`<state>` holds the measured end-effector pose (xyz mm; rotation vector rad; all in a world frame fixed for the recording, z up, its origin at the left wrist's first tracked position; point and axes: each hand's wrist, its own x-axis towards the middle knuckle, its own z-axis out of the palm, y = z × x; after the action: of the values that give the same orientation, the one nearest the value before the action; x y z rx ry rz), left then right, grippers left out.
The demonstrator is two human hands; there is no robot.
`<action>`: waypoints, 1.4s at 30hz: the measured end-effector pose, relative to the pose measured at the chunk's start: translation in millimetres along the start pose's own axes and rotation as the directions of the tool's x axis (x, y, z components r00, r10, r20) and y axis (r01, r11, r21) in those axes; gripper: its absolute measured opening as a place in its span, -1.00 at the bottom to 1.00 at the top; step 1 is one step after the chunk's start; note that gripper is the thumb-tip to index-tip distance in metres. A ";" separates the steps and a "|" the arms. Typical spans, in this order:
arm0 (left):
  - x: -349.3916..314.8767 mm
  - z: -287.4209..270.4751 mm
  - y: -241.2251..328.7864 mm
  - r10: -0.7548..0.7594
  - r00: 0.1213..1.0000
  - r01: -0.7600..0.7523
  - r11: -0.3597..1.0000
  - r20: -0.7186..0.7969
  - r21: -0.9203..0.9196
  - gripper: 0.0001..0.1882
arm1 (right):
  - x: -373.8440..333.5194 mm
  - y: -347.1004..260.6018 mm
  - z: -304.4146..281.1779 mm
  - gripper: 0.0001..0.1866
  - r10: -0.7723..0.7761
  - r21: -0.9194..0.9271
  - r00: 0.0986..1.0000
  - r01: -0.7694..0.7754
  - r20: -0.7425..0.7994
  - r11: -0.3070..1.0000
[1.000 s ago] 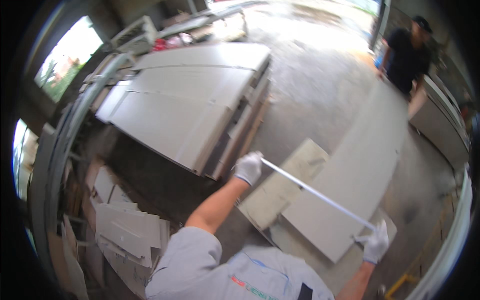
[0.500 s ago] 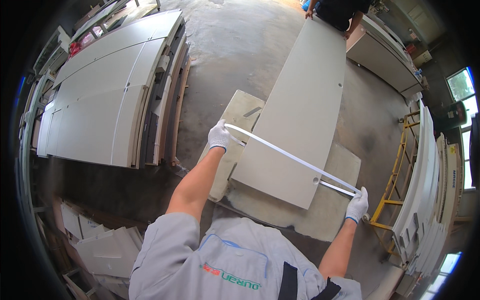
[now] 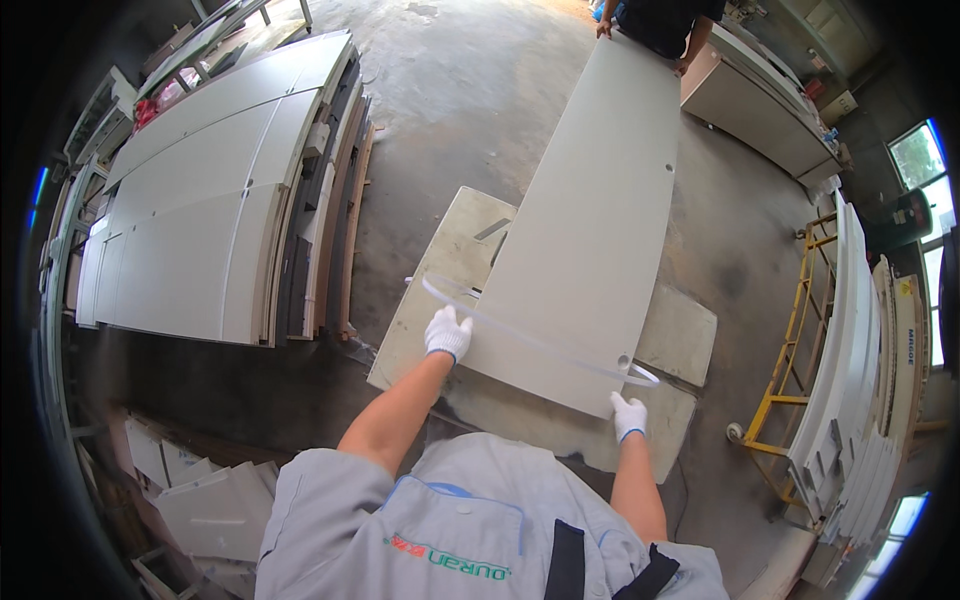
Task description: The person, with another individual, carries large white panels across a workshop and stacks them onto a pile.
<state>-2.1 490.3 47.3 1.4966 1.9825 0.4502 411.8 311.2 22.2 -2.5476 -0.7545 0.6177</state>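
A long pale grey panel (image 3: 590, 210) slants away from me over pale slabs on the floor. My left hand (image 3: 449, 334), in a white glove, is at its near left corner with thumb and fingers apart. At the near right corner, my gloved right hand (image 3: 628, 415) has its fingers closed about the panel's edge; the underside of that grip is hidden. A loose white strap (image 3: 640, 376) crosses over the panel's near part, blurred, with its ends curling up, apart from both hands. At the far end a co-worker's hands (image 3: 603, 30) hold the panel.
A tall stack of pale panels (image 3: 190, 260) stands at the left. Offcut boards (image 3: 215, 505) lean at the lower left. The slab (image 3: 440, 270) lies beneath the panel. At the right are a yellow wheeled rack (image 3: 785, 370) and upright panels (image 3: 855, 340). Another panel stack (image 3: 760, 115) is far right.
Both my hands have let go of the white strap and come to the panel's near corners. The strap has slackened and its ends curl freely over the panel.
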 end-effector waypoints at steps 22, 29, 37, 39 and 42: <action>-49.2 -4.2 -30.5 -0.104 0.974 0.122 0.989 0.200 -0.079 -0.43 | -35.8 -52.5 -9.3 -0.53 -0.029 -0.008 0.972 0.031 0.231 0.999; -52.4 -8.6 -27.7 -0.094 0.973 0.115 0.989 0.209 -0.091 -0.40 | -37.8 -49.1 -7.8 -0.55 -0.023 0.040 0.975 0.015 0.219 0.999; -50.9 -7.9 -26.7 -0.118 0.969 0.129 0.991 0.215 -0.040 -0.41 | -30.6 -37.0 2.9 -0.58 -0.026 0.087 0.976 0.007 0.214 0.996; -53.2 -11.8 -21.5 -0.122 0.967 0.134 0.990 0.223 -0.036 -0.41 | -30.1 -33.9 4.3 -0.58 -0.041 0.134 0.976 0.012 0.216 0.991; -53.6 -13.9 -22.2 -0.138 0.963 0.148 0.989 0.233 -0.028 -0.43 | -31.8 -37.5 2.3 -0.59 -0.046 0.097 0.975 0.026 0.215 0.995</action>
<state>-18.1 434.0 58.7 1.3034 1.8679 0.2463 371.5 322.0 48.2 -2.4005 -0.8217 0.9088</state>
